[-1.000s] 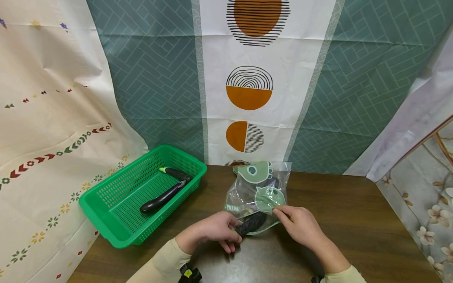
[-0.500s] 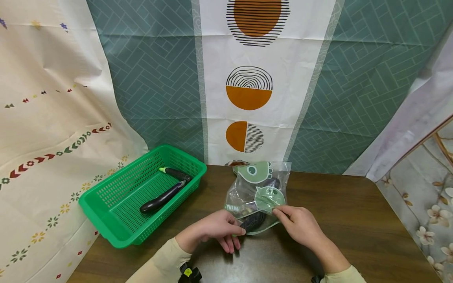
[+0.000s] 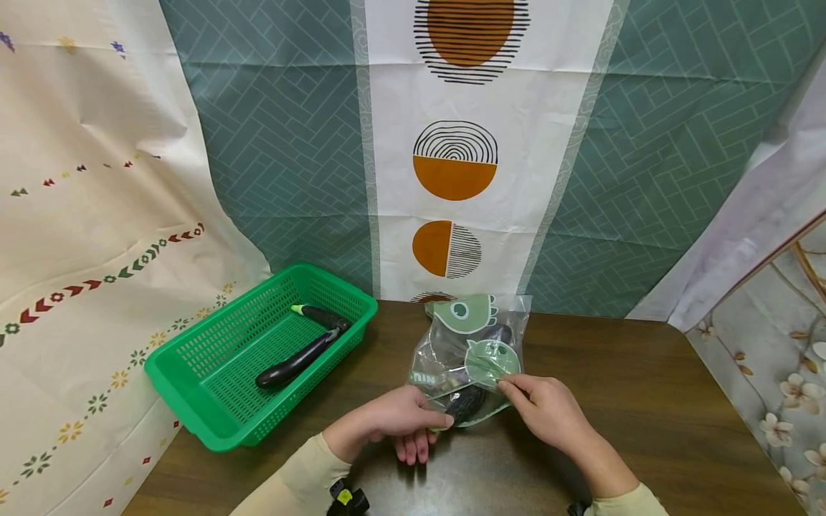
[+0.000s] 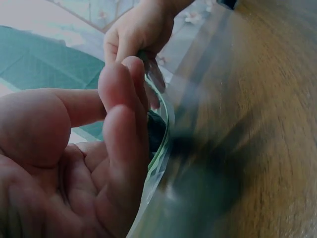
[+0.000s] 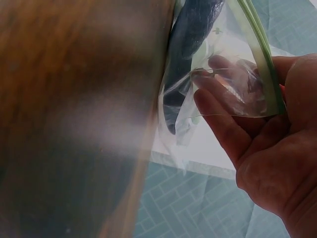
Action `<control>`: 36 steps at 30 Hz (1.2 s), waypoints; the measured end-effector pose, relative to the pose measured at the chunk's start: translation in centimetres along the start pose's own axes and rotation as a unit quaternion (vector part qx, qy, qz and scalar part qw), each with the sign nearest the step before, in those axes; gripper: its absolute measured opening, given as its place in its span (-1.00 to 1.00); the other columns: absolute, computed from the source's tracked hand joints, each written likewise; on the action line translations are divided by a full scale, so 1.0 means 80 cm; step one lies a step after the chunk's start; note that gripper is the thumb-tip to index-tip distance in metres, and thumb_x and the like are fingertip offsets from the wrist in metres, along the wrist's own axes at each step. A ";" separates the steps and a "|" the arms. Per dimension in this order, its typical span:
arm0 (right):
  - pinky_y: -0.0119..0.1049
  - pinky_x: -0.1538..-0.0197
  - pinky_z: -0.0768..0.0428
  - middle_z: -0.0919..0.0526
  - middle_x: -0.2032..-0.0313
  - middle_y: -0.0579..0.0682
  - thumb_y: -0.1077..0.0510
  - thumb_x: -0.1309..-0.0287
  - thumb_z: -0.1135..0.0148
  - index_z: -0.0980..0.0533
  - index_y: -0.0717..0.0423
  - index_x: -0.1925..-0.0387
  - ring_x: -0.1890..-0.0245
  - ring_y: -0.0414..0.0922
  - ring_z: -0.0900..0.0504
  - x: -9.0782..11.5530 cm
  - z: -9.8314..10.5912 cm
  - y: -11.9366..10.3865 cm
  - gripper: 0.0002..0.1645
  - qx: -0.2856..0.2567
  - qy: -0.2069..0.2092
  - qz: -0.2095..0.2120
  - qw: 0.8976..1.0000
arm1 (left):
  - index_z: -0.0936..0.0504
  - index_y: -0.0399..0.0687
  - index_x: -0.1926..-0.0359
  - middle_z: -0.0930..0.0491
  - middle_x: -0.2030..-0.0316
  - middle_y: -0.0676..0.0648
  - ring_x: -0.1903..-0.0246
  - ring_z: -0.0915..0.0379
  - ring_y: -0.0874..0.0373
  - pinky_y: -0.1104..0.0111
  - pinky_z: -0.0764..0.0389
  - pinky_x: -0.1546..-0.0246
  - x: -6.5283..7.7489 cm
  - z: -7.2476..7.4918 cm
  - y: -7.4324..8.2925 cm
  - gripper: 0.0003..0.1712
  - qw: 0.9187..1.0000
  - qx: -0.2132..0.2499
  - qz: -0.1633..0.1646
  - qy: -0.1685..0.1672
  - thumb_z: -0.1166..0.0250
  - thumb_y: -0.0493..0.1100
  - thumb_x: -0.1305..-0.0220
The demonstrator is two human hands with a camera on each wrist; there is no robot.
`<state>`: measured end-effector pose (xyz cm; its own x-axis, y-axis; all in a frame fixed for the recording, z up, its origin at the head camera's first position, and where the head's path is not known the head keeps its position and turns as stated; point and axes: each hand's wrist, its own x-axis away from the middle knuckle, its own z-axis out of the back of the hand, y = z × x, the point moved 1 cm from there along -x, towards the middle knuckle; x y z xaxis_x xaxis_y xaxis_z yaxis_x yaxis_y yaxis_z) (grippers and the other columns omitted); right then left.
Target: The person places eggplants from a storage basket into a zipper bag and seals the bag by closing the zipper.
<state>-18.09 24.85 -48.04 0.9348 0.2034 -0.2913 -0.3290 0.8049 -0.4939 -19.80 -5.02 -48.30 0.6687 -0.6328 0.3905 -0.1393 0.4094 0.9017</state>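
A clear zip bag (image 3: 445, 344) with green cartoon prints lies mid-table, its mouth toward me. In the mouth lies a dark eggplant (image 3: 466, 405). Through the plastic farther in, more dark purple shows. My left hand (image 3: 403, 419) is at the mouth, thumb straight against the eggplant's near end, other fingers beneath and lightly bent. The left wrist view shows those fingers (image 4: 121, 124) beside the bag's green edge; the thumb tip is hidden there. My right hand (image 3: 545, 412) pinches the bag's upper edge between thumb and index finger, lifting it; its other fingers show through the plastic in the right wrist view.
A green plastic basket (image 3: 174, 376) stands on the left with two eggplants (image 3: 300, 362) inside. The brown wooden table (image 3: 619, 380) backs onto a patterned cloth (image 3: 310, 143). A flowered cloth (image 3: 774, 401) borders the right side.
The eggplant has slid slightly farther into the bag. My left fingers have loosened from around its end, and the thumb has straightened and moved right. The right hand has stayed put.
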 end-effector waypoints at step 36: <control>0.01 0.01 -0.80 -0.88 0.10 -0.20 0.02 -0.52 -0.46 -0.86 -0.06 -0.03 0.15 -0.19 -0.83 0.002 0.002 -0.001 -0.80 -0.007 0.025 0.011 1.000 | -0.69 -0.46 0.15 -0.81 0.39 -0.25 0.54 -0.75 0.12 0.39 -0.68 0.64 -0.028 -0.026 -0.008 -0.61 0.984 0.170 -0.041 0.017 -0.32 -0.10 -0.62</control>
<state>-17.88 24.92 -47.94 0.9196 0.1932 -0.3421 -0.3518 0.7924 -0.4983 -19.67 -2.48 -50.13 0.7118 -0.6293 0.3118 -0.3163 0.1092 0.9424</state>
